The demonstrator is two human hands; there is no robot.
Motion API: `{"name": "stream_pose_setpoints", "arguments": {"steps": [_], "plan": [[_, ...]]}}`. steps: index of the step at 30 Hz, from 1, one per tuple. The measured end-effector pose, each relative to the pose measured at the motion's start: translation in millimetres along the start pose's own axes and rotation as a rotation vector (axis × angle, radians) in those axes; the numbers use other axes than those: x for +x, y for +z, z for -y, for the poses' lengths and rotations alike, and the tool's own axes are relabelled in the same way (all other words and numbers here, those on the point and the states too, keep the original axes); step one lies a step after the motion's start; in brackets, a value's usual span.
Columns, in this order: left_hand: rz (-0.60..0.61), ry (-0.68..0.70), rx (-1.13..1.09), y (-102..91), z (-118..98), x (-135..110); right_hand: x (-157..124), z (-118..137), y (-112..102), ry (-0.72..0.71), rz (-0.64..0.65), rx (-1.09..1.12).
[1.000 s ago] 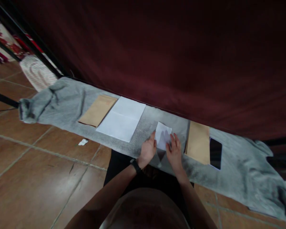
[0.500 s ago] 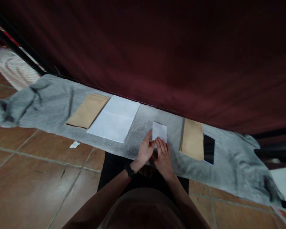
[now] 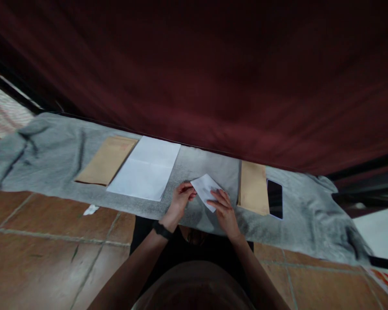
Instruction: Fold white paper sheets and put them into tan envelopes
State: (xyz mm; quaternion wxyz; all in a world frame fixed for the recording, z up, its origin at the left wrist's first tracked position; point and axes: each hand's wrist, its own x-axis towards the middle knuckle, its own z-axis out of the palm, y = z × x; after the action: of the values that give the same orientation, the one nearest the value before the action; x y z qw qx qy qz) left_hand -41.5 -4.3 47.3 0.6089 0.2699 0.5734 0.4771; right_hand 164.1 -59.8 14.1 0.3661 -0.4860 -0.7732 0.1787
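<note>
A small folded white paper (image 3: 206, 189) is held just above the grey cloth (image 3: 51, 146), turned at an angle. My left hand (image 3: 180, 198), with a black wristband, pinches its left corner. My right hand (image 3: 224, 209) grips its lower right edge with curled fingers. Both hands sit in front of my knees at the cloth's near edge.
A larger creased white sheet (image 3: 145, 168) lies left of my hands, overlapping a brown envelope (image 3: 105, 160). To the right lie more brown envelopes (image 3: 252, 187) and a black phone (image 3: 274, 199). A dark red curtain (image 3: 213, 77) hangs behind. A white scrap (image 3: 90, 209) lies on the tiled floor.
The small paper was pressed flat on the cloth by both hands. Now it is lifted and rotated, pinched at opposite edges. The view has drifted to the right.
</note>
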Motion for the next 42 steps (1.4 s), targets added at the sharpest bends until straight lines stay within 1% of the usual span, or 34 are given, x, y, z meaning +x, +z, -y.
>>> {"name": "stream_pose_setpoints", "arguments": {"steps": [3, 7, 10, 13, 15, 18, 19, 21, 23, 25, 28, 30, 32, 34, 36, 37, 40, 42], "plan": [[0.017, -0.012, 0.038, -4.5, -2, 1, -3, -5, -1, 0.033, -0.030, 0.014], [-0.022, 0.006, 0.062, -4.6, 2, -1, -6, -5, -3, 0.082, -0.047, 0.049], [-0.070, 0.042, 0.079, -2.7, 4, 1, -5, 2, -5, 0.102, -0.080, 0.101], [-0.082, 0.065, 0.073, -1.7, 2, 2, -1, 12, -10, 0.156, -0.143, 0.238], [-0.053, 0.056, -0.019, -2.2, -3, 2, 3, 20, -12, 0.260, -0.191, 0.380], [-0.014, 0.028, -0.214, -3.6, -8, 0, 8, 28, -9, 0.551, -0.315, 0.594], [0.002, 0.021, -0.244, -3.9, -9, 0, 9, 30, -6, 0.655, -0.364, 0.671], [0.048, 0.005, -0.215, -3.8, -7, -1, 11, 31, 2, 0.805, -0.436, 0.822], [0.095, -0.012, -0.140, -2.5, -2, -1, 13, 32, 10, 0.868, -0.465, 0.928], [0.084, -0.001, -0.048, -0.2, 3, 0, 14, 33, 14, 0.877, -0.476, 0.971], [-0.034, 0.060, 0.045, 4.6, 6, 2, 17, 35, 15, 0.867, -0.509, 1.016], [-0.085, 0.086, 0.033, 7.9, 6, 3, 18, 36, 15, 0.865, -0.533, 1.044], [-0.041, 0.076, -0.014, 10.6, 5, 3, 19, 35, 17, 0.872, -0.545, 1.067], [0.049, 0.071, -0.038, 11.7, 5, 3, 18, 34, 20, 0.882, -0.544, 1.086], [0.100, 0.107, -0.019, 10.8, 6, 5, 16, 32, 21, 0.891, -0.521, 1.099], [0.107, 0.137, -0.003, 9.5, 6, 7, 14, 31, 20, 0.895, -0.507, 1.094], [0.117, 0.184, 0.042, 4.0, 2, 15, 9, 25, 10, 0.900, -0.455, 0.978], [0.171, 0.169, 0.082, 1.1, -4, 20, 8, 21, 3, 0.901, -0.367, 0.859]]}}
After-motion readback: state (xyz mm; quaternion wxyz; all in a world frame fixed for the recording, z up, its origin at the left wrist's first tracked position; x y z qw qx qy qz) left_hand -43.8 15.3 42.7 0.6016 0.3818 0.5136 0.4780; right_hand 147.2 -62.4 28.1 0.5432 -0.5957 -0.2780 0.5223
